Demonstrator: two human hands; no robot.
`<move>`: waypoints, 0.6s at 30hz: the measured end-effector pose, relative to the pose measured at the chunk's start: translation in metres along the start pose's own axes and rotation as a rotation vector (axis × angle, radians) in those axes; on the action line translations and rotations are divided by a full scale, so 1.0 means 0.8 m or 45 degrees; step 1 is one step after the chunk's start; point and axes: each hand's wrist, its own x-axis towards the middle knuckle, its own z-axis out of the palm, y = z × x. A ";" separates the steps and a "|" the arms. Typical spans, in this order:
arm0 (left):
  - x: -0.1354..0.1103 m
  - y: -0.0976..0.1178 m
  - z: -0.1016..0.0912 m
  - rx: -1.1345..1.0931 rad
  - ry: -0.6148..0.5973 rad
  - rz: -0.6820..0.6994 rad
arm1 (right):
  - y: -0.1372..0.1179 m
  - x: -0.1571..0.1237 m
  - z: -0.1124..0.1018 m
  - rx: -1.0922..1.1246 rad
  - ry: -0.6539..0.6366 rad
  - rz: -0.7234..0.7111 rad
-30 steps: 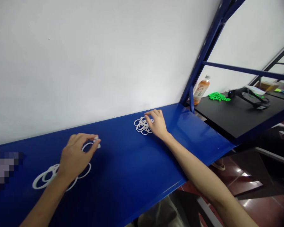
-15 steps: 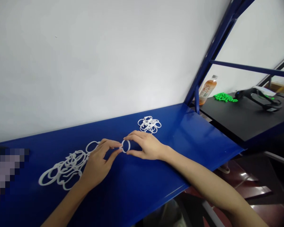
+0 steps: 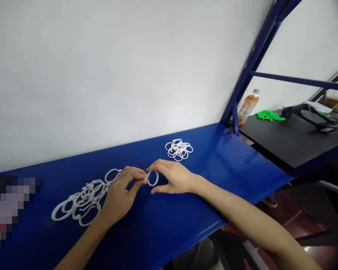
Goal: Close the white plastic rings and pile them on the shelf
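Note:
A thin white plastic ring stands above the blue tabletop, its left end pinched between the thumb and fingers of my left hand. My right hand is just to the ring's right, fingers and thumb spread around it. The index fingertip is close to the ring's top, and I cannot tell if it touches. The thumb is apart from the ring, below it. A loose heap of larger white rings lies left of my left hand, partly hidden by it. Behind my right hand is a smaller pile of white rings.
The blue table runs along a white wall, with a blue metal post at its right end. A black table beyond holds a bottle, small green pieces and a black headset.
My right thumb has come away from the ring's lower edge and my right hand has opened wider. My left hand still pinches the ring. The view has shifted slightly.

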 end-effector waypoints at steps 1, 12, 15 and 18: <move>0.000 -0.001 0.001 -0.015 -0.012 -0.002 | 0.000 0.000 0.000 -0.006 -0.002 0.005; -0.001 -0.003 0.007 0.037 -0.136 0.021 | 0.010 -0.004 0.000 -0.075 -0.067 -0.011; -0.002 -0.006 0.008 0.042 -0.161 0.037 | 0.011 -0.005 0.002 -0.065 -0.089 -0.022; -0.003 -0.008 0.009 0.042 -0.179 0.032 | 0.009 -0.005 0.002 -0.059 -0.114 -0.035</move>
